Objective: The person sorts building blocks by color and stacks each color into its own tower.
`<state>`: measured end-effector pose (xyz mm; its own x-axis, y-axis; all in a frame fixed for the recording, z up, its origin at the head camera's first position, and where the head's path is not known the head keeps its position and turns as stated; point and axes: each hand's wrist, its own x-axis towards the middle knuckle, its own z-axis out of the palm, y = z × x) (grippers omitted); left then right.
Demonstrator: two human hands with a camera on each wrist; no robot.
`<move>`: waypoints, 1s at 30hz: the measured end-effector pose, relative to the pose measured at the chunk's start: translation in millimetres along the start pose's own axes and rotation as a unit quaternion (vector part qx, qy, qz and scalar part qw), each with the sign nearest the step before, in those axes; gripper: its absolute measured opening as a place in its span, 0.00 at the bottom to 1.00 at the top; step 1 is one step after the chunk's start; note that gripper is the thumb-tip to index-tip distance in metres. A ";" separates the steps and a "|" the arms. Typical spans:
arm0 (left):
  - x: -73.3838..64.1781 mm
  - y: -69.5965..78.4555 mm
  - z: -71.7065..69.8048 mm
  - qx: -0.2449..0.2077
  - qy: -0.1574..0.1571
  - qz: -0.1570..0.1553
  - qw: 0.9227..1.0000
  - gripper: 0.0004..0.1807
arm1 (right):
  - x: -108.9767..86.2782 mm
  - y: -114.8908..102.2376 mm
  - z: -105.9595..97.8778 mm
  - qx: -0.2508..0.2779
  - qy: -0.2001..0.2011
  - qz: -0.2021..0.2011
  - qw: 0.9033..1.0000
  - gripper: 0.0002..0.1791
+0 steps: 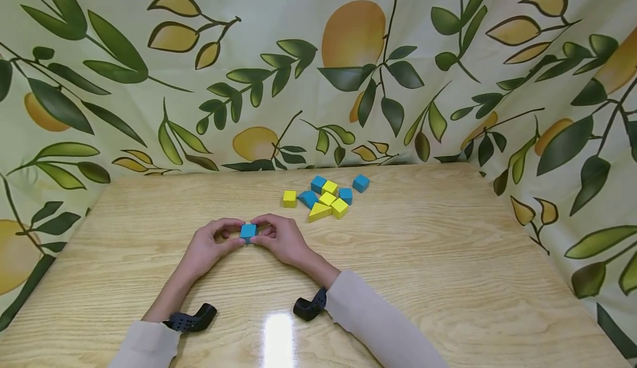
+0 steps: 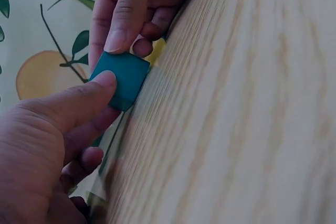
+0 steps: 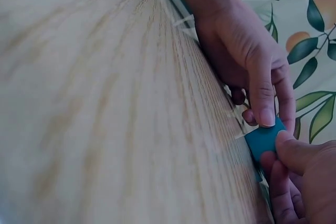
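A blue cube-shaped block (image 1: 248, 232) is at the left-centre of the table, between both hands. My left hand (image 1: 209, 244) pinches its left side with thumb and index finger. From the opposite side my right hand (image 1: 282, 239) pinches it the same way. In the left wrist view the block (image 2: 123, 77) shows its near face under the left thumb, its lower edge right at the tabletop. The right wrist view also has the block (image 3: 264, 139) between the two thumbs, with the far faces hidden behind the fingers.
Beyond the right hand lies a loose group of blocks: a yellow triangular block (image 1: 319, 211), a blue arched-looking block (image 1: 307, 199), several yellow cubes (image 1: 290, 199) and several blue cubes (image 1: 361, 183). A leaf-and-fruit patterned cloth (image 1: 278, 97) hangs along the wooden table's (image 1: 423, 279) back edge.
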<state>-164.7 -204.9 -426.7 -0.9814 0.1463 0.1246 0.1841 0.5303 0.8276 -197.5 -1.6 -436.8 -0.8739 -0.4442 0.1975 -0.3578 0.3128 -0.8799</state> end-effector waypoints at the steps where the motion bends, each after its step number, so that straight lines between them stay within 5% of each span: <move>1: 1.4 -6.6 1.0 0.004 0.002 0.003 1.000 0.21 | 0.0 -0.2 -0.2 -0.002 0.000 0.000 1.000 0.17; 30: -1.8 -7.8 2.4 0.018 0.015 0.010 1.000 0.21 | -3.6 -1.6 -0.2 -0.015 -0.003 0.013 1.000 0.20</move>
<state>-164.3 -207.4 -434.7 -0.9786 0.1316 0.1580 0.2048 0.5570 0.8049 -193.8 -0.3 -436.1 -0.8810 -0.4405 0.1726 -0.3452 0.3491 -0.8712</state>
